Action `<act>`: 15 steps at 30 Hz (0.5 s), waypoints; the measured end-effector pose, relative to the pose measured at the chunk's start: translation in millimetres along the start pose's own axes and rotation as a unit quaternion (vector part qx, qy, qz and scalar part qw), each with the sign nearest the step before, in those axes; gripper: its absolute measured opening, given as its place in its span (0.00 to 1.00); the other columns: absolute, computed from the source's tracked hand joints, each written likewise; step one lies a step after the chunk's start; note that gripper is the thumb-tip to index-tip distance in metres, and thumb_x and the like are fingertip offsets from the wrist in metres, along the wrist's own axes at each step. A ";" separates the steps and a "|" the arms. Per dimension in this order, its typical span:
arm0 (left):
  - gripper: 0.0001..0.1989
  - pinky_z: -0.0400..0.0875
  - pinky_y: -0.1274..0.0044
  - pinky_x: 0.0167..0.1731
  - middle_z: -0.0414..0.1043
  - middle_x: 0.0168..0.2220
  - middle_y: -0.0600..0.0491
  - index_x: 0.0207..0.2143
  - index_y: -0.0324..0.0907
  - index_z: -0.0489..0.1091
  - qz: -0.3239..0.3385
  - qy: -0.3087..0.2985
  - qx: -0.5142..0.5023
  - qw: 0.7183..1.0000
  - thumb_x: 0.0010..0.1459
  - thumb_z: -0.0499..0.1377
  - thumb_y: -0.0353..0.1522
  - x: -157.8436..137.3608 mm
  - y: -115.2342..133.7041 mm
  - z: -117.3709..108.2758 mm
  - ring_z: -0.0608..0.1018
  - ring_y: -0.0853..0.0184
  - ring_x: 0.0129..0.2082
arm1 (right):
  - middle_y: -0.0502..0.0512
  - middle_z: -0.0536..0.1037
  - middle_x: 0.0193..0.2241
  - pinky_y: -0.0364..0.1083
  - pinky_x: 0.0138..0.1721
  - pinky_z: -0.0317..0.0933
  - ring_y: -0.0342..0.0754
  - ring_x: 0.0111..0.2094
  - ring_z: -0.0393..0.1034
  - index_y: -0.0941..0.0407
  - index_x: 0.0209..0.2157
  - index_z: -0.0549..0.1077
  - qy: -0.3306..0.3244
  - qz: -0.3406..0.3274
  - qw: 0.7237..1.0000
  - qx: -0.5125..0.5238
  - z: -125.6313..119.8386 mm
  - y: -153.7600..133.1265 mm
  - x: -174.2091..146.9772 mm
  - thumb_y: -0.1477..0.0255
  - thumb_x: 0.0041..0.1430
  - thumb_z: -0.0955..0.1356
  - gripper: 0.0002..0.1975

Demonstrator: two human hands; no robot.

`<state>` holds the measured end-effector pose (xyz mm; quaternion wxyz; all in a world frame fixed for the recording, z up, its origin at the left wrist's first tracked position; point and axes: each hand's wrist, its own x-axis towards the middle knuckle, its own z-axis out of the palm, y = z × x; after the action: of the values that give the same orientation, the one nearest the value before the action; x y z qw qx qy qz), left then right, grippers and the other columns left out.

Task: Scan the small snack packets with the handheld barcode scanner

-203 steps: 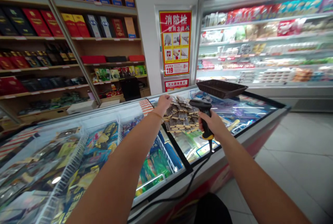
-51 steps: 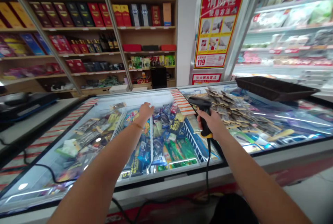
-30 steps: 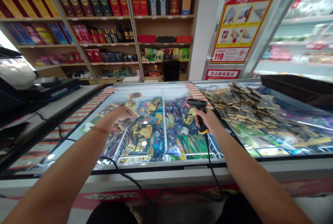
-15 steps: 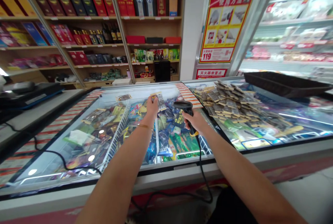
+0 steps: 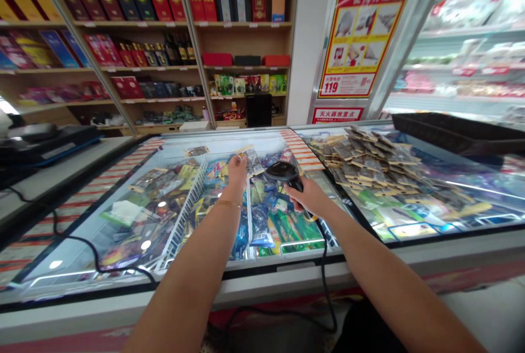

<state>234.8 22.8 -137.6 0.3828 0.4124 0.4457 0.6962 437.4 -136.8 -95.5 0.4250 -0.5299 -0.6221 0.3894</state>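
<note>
My left hand (image 5: 237, 171) holds a small flat snack packet (image 5: 251, 159) upright above the glass lid of a chest freezer (image 5: 262, 265). My right hand (image 5: 308, 198) grips a black handheld barcode scanner (image 5: 283, 171), whose head points left at the packet, a short gap away. The scanner's black cable (image 5: 324, 282) drops over the freezer's front edge. A heap of similar small packets (image 5: 361, 162) lies on the glass to the right of my hands.
A dark plastic tray (image 5: 455, 133) rests at the right, behind the heap. A few loose packets (image 5: 196, 152) lie on the lid at the left. A counter with dark equipment (image 5: 45, 142) stands far left. Shelves of boxes line the back wall; open coolers stand right.
My left hand reached to the left part of the lid, picked up a packet and raised it. My right hand has swung the scanner head left, toward the packet.
</note>
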 end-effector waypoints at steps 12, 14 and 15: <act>0.12 0.72 0.77 0.36 0.71 0.26 0.58 0.32 0.42 0.67 -0.041 0.001 -0.069 0.997 0.50 0.66 0.35 -5.2 6.2 2.4 0.75 0.72 0.27 | 0.45 0.69 0.13 0.41 0.15 0.59 0.43 0.11 0.64 0.54 0.28 0.66 -0.019 0.010 1.000 0.015 0.1 -7.2 -2.9 0.66 0.56 0.71 0.11; 0.12 0.72 0.77 0.36 0.72 0.26 0.58 0.33 0.43 0.67 -0.047 0.001 -0.065 0.997 0.50 0.67 0.36 -5.1 5.8 2.0 0.75 0.72 0.28 | 0.45 0.69 0.13 0.41 0.15 0.59 0.43 0.11 0.64 0.53 0.29 0.66 -0.023 0.008 1.000 0.016 -0.1 -6.3 -2.8 0.65 0.57 0.71 0.11; 0.13 0.71 0.77 0.36 0.71 0.26 0.58 0.33 0.43 0.67 -0.048 0.001 -0.060 0.997 0.50 0.67 0.37 -5.0 5.6 1.8 0.75 0.72 0.28 | 0.45 0.69 0.13 0.41 0.15 0.59 0.43 0.11 0.64 0.53 0.29 0.66 -0.024 0.008 1.000 0.016 -0.2 -5.4 -2.6 0.65 0.57 0.71 0.11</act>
<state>237.4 17.1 -133.0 0.4392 0.3658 0.4231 0.7030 436.0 -140.2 -90.7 0.4155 -0.5182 -0.6214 0.4156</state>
